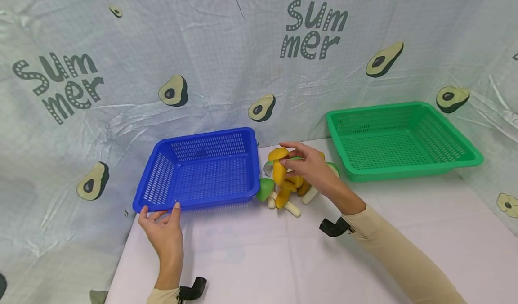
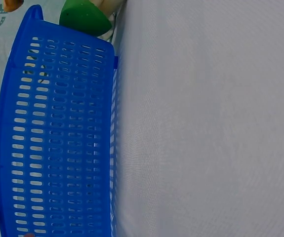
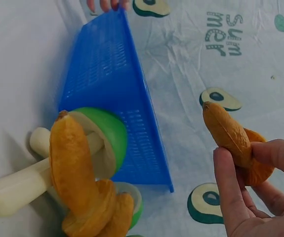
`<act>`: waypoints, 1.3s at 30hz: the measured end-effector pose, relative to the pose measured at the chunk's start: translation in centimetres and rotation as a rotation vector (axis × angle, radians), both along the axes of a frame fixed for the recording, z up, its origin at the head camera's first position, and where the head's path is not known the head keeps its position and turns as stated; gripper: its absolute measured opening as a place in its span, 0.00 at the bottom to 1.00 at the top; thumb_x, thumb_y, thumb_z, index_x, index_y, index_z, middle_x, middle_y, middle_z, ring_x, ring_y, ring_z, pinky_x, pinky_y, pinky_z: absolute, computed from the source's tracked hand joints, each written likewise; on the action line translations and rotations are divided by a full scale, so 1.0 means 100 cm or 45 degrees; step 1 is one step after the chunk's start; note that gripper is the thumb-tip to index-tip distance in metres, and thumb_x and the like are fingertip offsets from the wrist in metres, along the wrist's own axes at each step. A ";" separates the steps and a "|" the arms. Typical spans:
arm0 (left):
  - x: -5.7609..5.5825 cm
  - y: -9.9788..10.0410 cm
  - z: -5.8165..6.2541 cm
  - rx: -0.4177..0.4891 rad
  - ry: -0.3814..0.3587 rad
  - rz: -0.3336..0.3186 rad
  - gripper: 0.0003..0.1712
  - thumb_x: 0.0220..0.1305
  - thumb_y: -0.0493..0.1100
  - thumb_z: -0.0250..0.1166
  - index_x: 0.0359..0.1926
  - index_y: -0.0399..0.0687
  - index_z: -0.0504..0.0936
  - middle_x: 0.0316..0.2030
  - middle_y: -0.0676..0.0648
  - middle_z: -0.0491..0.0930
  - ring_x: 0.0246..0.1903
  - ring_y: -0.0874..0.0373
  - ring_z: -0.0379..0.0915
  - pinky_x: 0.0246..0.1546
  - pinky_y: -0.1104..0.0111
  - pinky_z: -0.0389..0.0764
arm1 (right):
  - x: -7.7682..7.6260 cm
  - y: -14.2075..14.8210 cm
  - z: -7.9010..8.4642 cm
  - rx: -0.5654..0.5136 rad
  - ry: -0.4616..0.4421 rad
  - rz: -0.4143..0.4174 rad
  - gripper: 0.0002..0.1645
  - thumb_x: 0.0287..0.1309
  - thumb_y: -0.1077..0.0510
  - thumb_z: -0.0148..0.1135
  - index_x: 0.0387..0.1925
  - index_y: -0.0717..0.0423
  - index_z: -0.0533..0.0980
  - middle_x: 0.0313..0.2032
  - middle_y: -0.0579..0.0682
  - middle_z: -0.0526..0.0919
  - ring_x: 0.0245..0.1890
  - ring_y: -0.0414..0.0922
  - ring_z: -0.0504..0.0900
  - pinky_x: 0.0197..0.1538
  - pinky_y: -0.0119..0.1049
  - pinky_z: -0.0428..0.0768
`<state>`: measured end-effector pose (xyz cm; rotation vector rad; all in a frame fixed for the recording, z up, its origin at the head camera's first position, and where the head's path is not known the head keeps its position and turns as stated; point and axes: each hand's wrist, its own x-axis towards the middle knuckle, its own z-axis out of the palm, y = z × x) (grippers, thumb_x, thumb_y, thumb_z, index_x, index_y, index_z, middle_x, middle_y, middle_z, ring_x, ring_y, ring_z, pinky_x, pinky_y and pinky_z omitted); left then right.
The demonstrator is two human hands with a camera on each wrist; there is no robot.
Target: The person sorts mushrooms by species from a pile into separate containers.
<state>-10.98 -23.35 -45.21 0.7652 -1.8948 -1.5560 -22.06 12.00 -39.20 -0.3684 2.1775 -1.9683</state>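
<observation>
My right hand [image 1: 311, 165] pinches an orange-yellow toy mushroom [image 1: 278, 172] between thumb and fingers, above a loose pile. In the right wrist view the held mushroom [image 3: 224, 129] points its stem up and left, its cap partly behind the fingers. At the near left corner of a blue basket [image 1: 218, 201], my left hand [image 1: 165, 234] grips the rim. Beside the basket's right wall lies a green-capped mushroom [image 1: 265, 189] with a pale stem. Another orange-yellow mushroom [image 1: 284, 197] lies in the pile near white stems [image 1: 292, 209]; my right hand partly covers the pile.
A green basket [image 1: 352, 176] stands at the back right, beyond the pile. Behind both baskets hangs a pale cloth [image 1: 218, 47] printed with avocados and lettering. The white tabletop [image 1: 259, 259] extends toward me in front of them.
</observation>
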 end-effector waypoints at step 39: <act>0.000 0.001 0.002 -0.011 0.014 0.008 0.50 0.65 0.46 0.71 0.77 0.47 0.49 0.46 0.51 0.67 0.29 0.70 0.73 0.29 0.81 0.72 | -0.054 -0.079 -0.006 -0.169 -0.188 0.097 0.29 0.69 0.60 0.64 0.68 0.55 0.69 0.53 0.60 0.80 0.50 0.52 0.85 0.47 0.44 0.86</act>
